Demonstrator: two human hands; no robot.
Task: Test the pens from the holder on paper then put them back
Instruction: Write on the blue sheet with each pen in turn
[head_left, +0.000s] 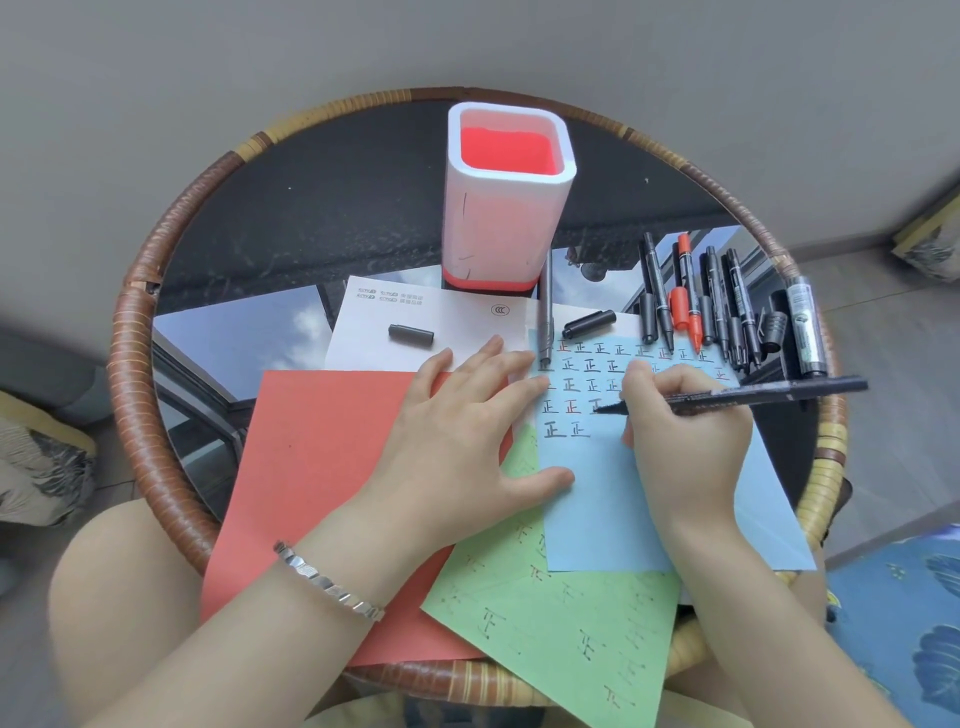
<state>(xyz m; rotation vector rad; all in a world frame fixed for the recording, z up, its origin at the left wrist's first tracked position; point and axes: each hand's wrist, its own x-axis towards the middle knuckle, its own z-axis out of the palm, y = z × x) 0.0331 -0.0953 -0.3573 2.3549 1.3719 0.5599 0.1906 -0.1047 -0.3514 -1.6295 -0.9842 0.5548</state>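
Note:
My right hand (685, 431) grips a black pen (769, 393), its tip touching the blue paper (613, 509) among rows of written characters. Spread flat, my left hand (467, 421) presses on the blue sheet's left edge and the red paper (322, 467). The white and red pen holder (506, 197) stands upright at the back of the table, with no pens showing in it. Several black pens and a red one (688, 291) lie in a row right of the holder. A grey pen (544, 312) lies beside the holder's base.
A round glass table with a woven rattan rim (156, 260) carries everything. A green sheet (561, 634) with writing overhangs the near edge. A white sheet (462, 317) lies behind, with two loose black caps (411, 333) (589, 322). My knees sit below the table.

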